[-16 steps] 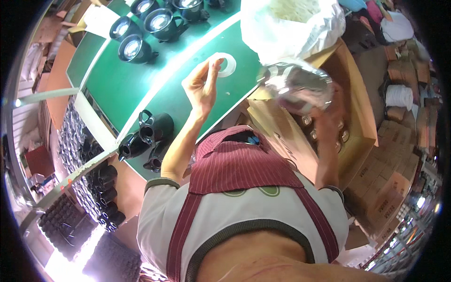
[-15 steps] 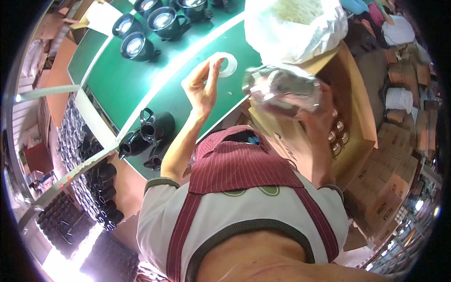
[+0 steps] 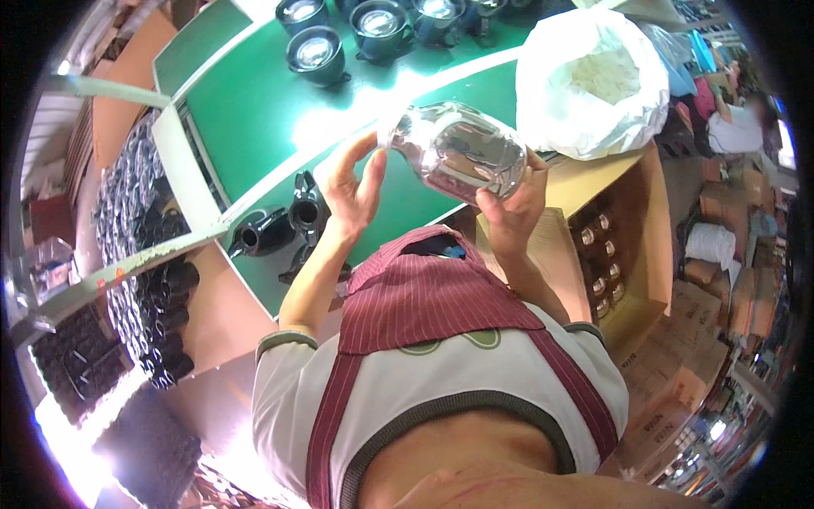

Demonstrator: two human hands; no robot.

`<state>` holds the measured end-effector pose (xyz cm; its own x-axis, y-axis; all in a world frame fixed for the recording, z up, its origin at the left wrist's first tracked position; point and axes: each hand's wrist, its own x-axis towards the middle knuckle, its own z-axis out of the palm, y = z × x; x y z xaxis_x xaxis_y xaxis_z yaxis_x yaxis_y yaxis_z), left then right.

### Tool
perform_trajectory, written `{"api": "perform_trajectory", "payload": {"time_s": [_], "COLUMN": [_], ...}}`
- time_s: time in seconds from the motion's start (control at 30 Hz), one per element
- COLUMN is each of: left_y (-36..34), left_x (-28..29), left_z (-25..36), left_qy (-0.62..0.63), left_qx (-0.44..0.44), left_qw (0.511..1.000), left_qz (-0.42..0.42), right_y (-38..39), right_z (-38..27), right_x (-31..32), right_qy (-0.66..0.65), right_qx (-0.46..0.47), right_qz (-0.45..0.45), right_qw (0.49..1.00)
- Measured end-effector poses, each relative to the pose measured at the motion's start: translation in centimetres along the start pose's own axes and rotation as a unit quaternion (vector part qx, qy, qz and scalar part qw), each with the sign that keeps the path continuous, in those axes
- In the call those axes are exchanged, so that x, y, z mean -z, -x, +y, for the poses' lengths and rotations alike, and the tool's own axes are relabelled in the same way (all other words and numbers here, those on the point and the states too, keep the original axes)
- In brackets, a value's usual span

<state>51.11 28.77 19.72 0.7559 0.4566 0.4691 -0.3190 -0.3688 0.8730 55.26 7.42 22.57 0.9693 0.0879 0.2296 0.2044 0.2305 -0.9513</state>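
My right hand (image 3: 515, 204) grips the base end of a shiny silvered glass flask liner (image 3: 462, 151), which lies tilted above the green table with its neck toward the left. At that neck a white plastic ring (image 3: 387, 134) shows, held in the fingertips of my left hand (image 3: 349, 182). Whether the ring is fully seated on the neck cannot be made out. Left of my left forearm, black jug bodies with handles, one a black jug (image 3: 259, 231), lie on the table. Farther back stand several black bodies with silver domes inside, one a black body (image 3: 316, 56).
A white bag (image 3: 543, 93) with pale pieces inside stands at the table's right. Below it, an open carton (image 3: 653, 229) holds several silvered liners. At left, a pale metal frame (image 3: 127, 259) edges the table, with many dark jug parts stacked beyond it.
My right hand has carried the liner leftward, bringing its neck to the ring in my left hand. The view has shifted, so the table's things appear farther right.
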Motion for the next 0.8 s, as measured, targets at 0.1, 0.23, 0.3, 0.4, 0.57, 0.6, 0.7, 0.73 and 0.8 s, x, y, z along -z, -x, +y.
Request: {"api": "perform_trajectory", "payload": {"time_s": [0.1,0.23,0.3,0.4,0.57,0.6,0.7,0.73,0.8], "left_y": [-0.2,-2.9,-3.7,-4.0,-5.4,-5.4,-6.4,-6.5,-7.0], "left_x": [-0.5,-1.2,-2.1,-3.3,-4.4,-4.9,-4.9,-5.1,-5.5], "left_z": [-0.1,-1.4,-1.7,-2.4,-2.6,-2.9,-2.5,-2.6,-4.0], "left_qy": [0.162,0.190,0.186,0.236,0.276,0.297,0.242,0.257,0.286], "left_qx": [0.113,0.256,0.255,0.313,0.345,0.348,0.330,0.342,0.366], "left_qw": [0.980,0.945,0.944,0.917,0.880,0.866,0.868,0.854,0.825], "left_qz": [0.018,-0.069,-0.097,-0.079,-0.174,-0.203,-0.282,-0.296,-0.323], "right_y": [0.3,1.3,1.8,0.3,1.0,1.3,1.5,1.9,2.4], "right_z": [0.6,0.6,0.2,-1.0,-0.9,-1.4,-2.2,-2.1,-2.0], "right_x": [-0.9,-0.2,1.5,1.9,3.5,4.2,5.0,5.3,5.9], "right_qy": [-0.005,0.109,0.217,0.348,0.286,0.286,0.337,0.340,0.368], "right_qx": [0.022,0.133,0.180,0.287,0.252,0.251,0.325,0.344,0.370], "right_qz": [0.001,0.002,0.011,0.014,0.062,0.073,0.061,0.057,0.049], "right_qw": [1.000,0.985,0.959,0.892,0.922,0.922,0.882,0.874,0.852]}}
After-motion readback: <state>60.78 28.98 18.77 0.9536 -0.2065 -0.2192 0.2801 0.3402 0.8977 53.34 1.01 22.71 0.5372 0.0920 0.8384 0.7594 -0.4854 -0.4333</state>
